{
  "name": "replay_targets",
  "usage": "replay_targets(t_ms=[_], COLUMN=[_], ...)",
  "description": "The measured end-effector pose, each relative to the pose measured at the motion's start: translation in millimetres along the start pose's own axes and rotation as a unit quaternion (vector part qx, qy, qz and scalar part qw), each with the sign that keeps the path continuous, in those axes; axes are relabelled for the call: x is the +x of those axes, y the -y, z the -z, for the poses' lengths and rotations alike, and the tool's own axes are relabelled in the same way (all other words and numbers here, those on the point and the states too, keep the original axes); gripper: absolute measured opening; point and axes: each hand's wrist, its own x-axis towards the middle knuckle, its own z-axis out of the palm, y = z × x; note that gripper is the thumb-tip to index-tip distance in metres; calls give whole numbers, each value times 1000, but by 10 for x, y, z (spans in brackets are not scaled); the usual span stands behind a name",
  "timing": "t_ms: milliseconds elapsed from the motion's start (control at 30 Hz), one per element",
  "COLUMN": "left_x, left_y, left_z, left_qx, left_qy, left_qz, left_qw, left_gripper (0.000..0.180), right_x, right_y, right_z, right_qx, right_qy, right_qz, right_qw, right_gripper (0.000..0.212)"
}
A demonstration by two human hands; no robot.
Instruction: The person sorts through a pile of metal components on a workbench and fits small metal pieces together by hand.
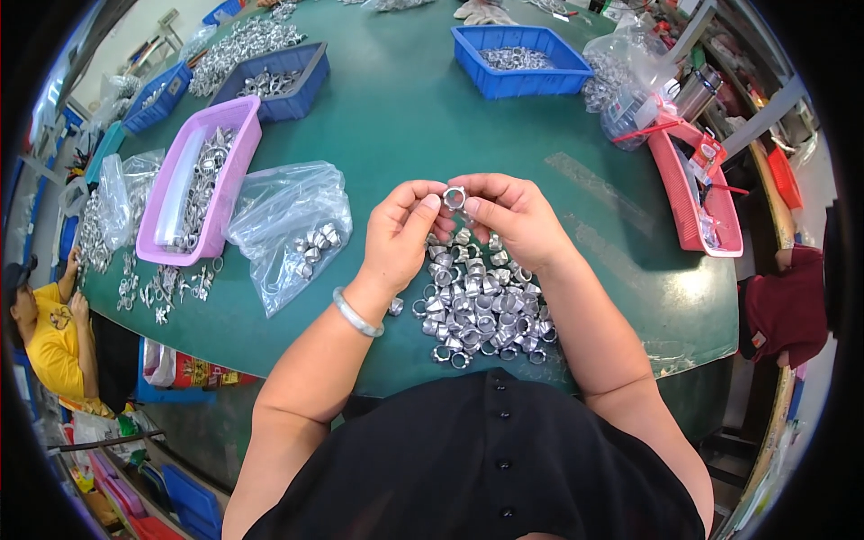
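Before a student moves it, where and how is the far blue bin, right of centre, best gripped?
Probably by the rim of the blue bin, one hand at each end, coming from the near side: it stands upright, its rim rising above the silver parts inside. The clear bag by its right end may crowd fingers there.

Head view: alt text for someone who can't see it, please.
The person's left hand and right hand hold a ring-shaped silver metal piece between them, by a heap of similar pieces on a green table. Left of the hands are a clear plastic bag and a lilac rectangular plastic basket of metal parts.
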Motion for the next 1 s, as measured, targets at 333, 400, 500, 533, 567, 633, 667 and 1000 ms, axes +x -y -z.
replay_targets(t_ms=[333, 400, 500, 533, 567, 633, 667, 1000], left_x=[3, 12, 23, 27, 30, 34, 38, 49], left_y=[-28, -21, -10, -7, 2, 17, 17, -2], left_z=[6, 0, 13, 18, 13, 2, 8, 8], left_qx=[-80, -72, -81, -98, -99, -108, -108, -158], left_qy=[-7, -14, -12, -3, -3, 12, 12, 33], left_qz=[89, 97, 99, 94, 94, 45, 45, 24], left_qw=[993, 993, 992, 991, 991, 993, 993, 987], left_gripper=[16, 15, 16, 19, 19, 23, 23, 33], right_x=[-6, -11, -3, 3, 9, 15, 9, 0], right_y=[-15, -22, -53, -68, -85, -67, -48, -43], right_z=[23, 22, 29, 38, 50, 34, 30, 52], right_qx=[-38, -171, -174, -174, -162, -148, -135, 19], right_qy=[-5, 4, -20, -21, -28, -34, -34, 17], right_qz=[-8, 65, 84, 84, 101, 117, 107, 128], right_qw=[999, 983, 981, 981, 981, 981, 984, 991], right_gripper=[22, 22, 22, 22, 22, 21, 22, 38])
